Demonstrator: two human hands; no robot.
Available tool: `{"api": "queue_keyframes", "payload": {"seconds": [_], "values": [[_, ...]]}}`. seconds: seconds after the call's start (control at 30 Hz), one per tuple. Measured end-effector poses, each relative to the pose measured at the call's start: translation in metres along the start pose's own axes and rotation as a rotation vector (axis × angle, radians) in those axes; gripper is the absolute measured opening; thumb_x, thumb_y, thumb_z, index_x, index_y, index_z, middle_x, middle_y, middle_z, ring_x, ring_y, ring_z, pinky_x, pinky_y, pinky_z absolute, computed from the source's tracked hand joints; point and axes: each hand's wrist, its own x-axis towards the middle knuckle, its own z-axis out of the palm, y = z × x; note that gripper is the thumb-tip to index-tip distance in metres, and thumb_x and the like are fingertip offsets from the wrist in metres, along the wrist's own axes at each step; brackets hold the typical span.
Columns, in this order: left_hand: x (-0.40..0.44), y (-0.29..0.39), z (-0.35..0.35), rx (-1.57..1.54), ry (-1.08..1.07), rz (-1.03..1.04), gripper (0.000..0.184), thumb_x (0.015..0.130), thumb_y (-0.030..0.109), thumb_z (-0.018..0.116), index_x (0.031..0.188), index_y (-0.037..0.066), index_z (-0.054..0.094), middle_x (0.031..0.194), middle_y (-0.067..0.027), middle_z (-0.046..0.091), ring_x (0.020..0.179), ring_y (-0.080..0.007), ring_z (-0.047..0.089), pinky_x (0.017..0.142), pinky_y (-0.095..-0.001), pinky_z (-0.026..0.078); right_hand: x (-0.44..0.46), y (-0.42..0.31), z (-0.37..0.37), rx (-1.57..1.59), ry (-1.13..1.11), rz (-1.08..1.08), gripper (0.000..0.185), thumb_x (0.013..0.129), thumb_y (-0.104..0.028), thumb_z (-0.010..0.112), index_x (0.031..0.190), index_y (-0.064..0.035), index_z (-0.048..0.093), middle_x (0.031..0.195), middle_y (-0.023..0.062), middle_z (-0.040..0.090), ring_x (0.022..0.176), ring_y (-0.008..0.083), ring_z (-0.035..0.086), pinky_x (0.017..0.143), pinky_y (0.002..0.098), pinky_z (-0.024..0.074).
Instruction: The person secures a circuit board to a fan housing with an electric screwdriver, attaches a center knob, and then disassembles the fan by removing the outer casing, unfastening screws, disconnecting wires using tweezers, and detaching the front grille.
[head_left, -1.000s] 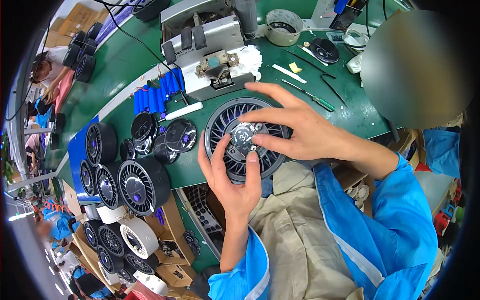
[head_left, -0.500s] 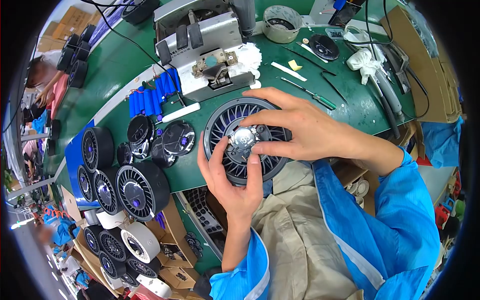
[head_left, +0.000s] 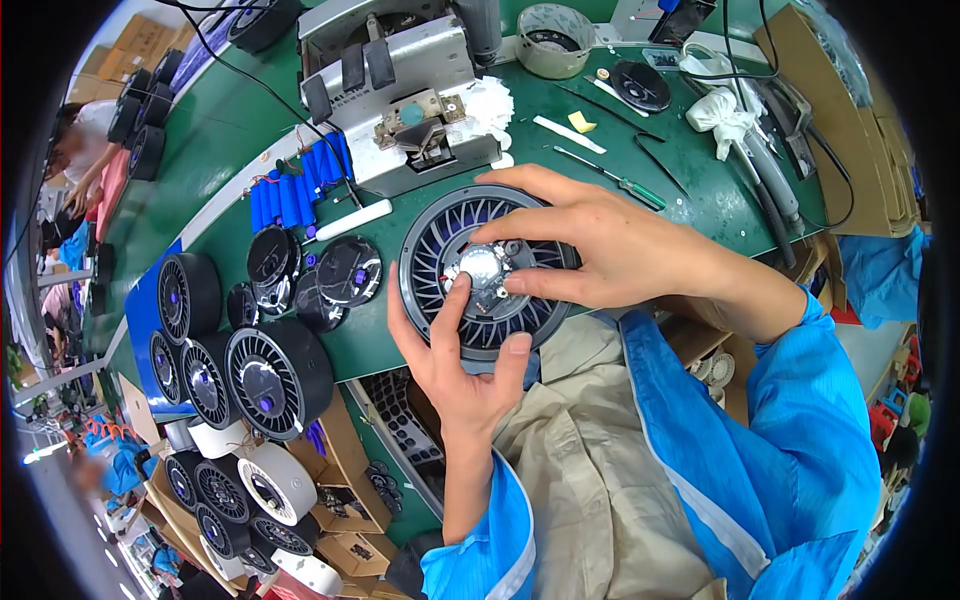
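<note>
A black round fan housing (head_left: 428, 225) with a radial grille lies near the table's front edge. At its centre is a small circuit board (head_left: 484, 264) with a silvery round middle. My right hand (head_left: 590, 245) reaches over from the right, its thumb and index finger closed about the board's edges, other fingers over the upper rim. My left hand (head_left: 462, 375) holds the housing's left side with its fingers. Its index fingertip touches the board's lower left, while the thumb stands apart near the lower rim.
A metal press-like fixture (head_left: 400, 110) stands behind, beside blue battery cells (head_left: 290, 200). Black discs (head_left: 350, 271) and more fan housings (head_left: 278, 380) sit at left. A green-handled screwdriver (head_left: 640, 194), tweezers (head_left: 660, 165) and a cabled tool (head_left: 765, 180) lie right.
My left thumb has moved off the board down towards the housing's lower rim, and my left index finger has come onto the board. My right hand keeps its pinch. The view has shifted slightly.
</note>
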Motion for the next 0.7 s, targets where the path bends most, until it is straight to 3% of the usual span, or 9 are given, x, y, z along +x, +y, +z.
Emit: {"api": "queue_keyframes", "payload": {"seconds": [0.1,0.13,0.23,0.37,0.7], "values": [[0.003,0.002,-0.003,0.041,-0.045,0.04,0.085,0.074,0.05,0.095,0.14,0.008,0.063,0.163,-0.0345,0.027,0.139,-0.0511,0.051,0.109,-0.0542,0.051,0.0,-0.001,0.001,0.013,-0.007,0.02,0.043,0.093,-0.021,0.08,0.134,-0.0107,0.072,0.156,0.0195,0.05,0.135,0.0404,0.059,0.107,0.0452,0.0523],[0.005,0.004,-0.004,0.039,-0.045,0.04,0.085,0.074,0.05,0.095,0.14,0.008,0.063,0.163,-0.0345,0.027,0.139,-0.0511,0.051,0.109,-0.0542,0.051,0.0,-0.001,0.0,0.02,-0.011,0.027,0.043,0.093,-0.021,0.08,0.134,-0.0106,0.071,0.157,0.0195,0.05,0.136,0.0404,0.058,0.107,0.0452,0.0522],[0.009,0.009,-0.007,0.124,-0.084,0.027,0.101,0.059,0.05,0.103,0.143,0.014,0.061,0.164,-0.0331,0.026,0.141,-0.0515,0.048,0.109,-0.0553,0.051,0.0,-0.002,0.0,0.012,-0.008,0.032,0.043,0.093,-0.021,0.08,0.134,-0.0104,0.071,0.156,0.0198,0.05,0.136,0.0407,0.058,0.107,0.0453,0.0522],[0.008,0.007,-0.009,0.094,-0.115,-0.044,0.104,0.052,0.042,0.106,0.143,0.018,0.062,0.163,-0.0315,0.026,0.142,-0.0505,0.047,0.11,-0.0555,0.051,-0.001,-0.003,0.001,0.01,-0.001,0.039,0.044,0.092,-0.02,0.08,0.134,-0.0103,0.071,0.156,0.0201,0.05,0.136,0.0405,0.058,0.108,0.0453,0.0522],[0.012,0.01,-0.013,0.146,-0.138,0.028,0.099,0.054,0.036,0.106,0.142,0.019,0.065,0.162,-0.0291,0.029,0.14,-0.0476,0.051,0.111,-0.053,0.051,-0.005,0.001,0.012,0.071,0.068,0.039,0.044,0.091,-0.016,0.081,0.133,-0.0092,0.072,0.156,0.0203,0.05,0.138,0.0381,0.057,0.111,0.043,0.05]]}}
